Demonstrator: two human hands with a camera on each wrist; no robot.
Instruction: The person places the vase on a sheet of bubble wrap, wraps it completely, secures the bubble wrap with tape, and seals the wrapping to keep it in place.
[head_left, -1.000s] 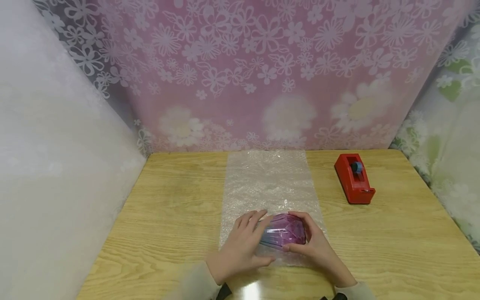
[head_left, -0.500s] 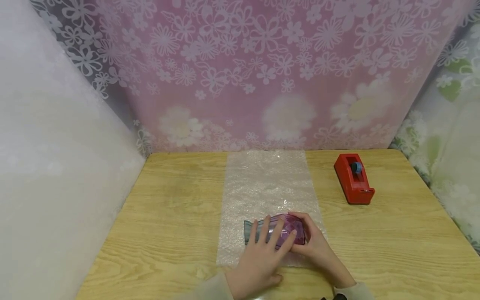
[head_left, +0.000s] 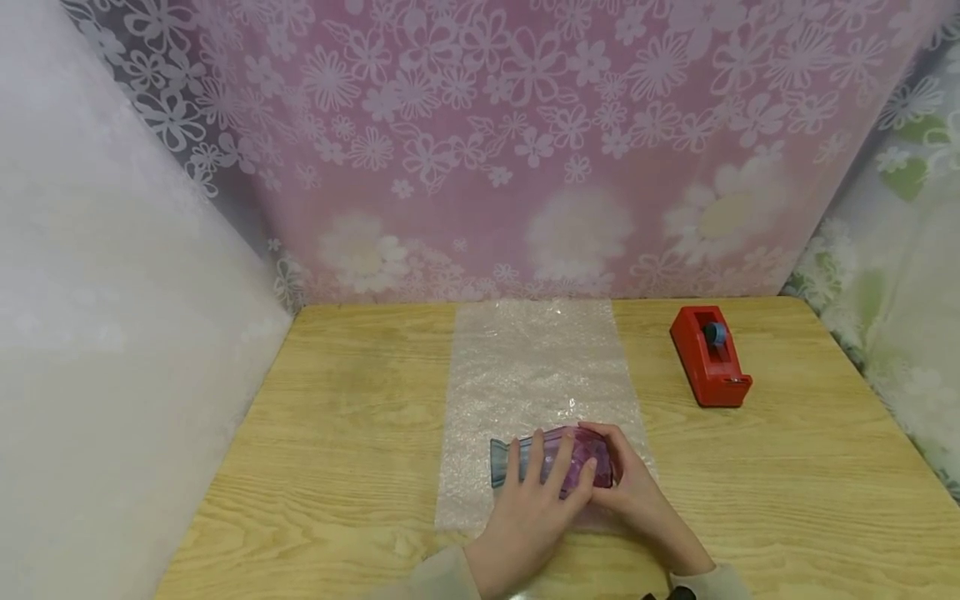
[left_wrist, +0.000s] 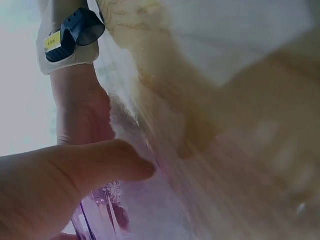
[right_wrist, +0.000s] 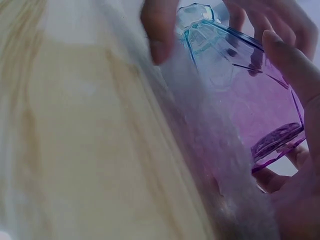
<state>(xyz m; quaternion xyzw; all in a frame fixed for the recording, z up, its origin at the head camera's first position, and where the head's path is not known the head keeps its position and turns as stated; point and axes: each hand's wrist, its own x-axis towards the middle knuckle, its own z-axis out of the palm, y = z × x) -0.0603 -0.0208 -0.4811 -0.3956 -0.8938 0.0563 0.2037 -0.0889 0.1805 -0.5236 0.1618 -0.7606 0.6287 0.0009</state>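
A faceted glass vase (head_left: 585, 445), blue at the narrow neck and purple at the base, lies on its side with the neck toward the left. Under it is a sheet of bubble wrap (head_left: 536, 358). My left hand (head_left: 531, 512) rests across the vase's middle with its fingers spread. The right hand (head_left: 637, 493) grips the base end between thumb and fingers. In the right wrist view the vase (right_wrist: 250, 100) shows clear glass with its base toward the right palm. The left wrist view shows the left thumb (left_wrist: 110, 162) extended beside the vase.
A red tape dispenser (head_left: 708, 358) with a blue roll stands at the right rear of the wooden table (head_left: 337, 433). A pink floral curtain (head_left: 480, 150) hangs behind the table's back edge, and pale cloths flank both sides.
My left hand has moved from the vase's neck end to lie over its middle, uncovering the neck. The right hand keeps its grip on the base end.
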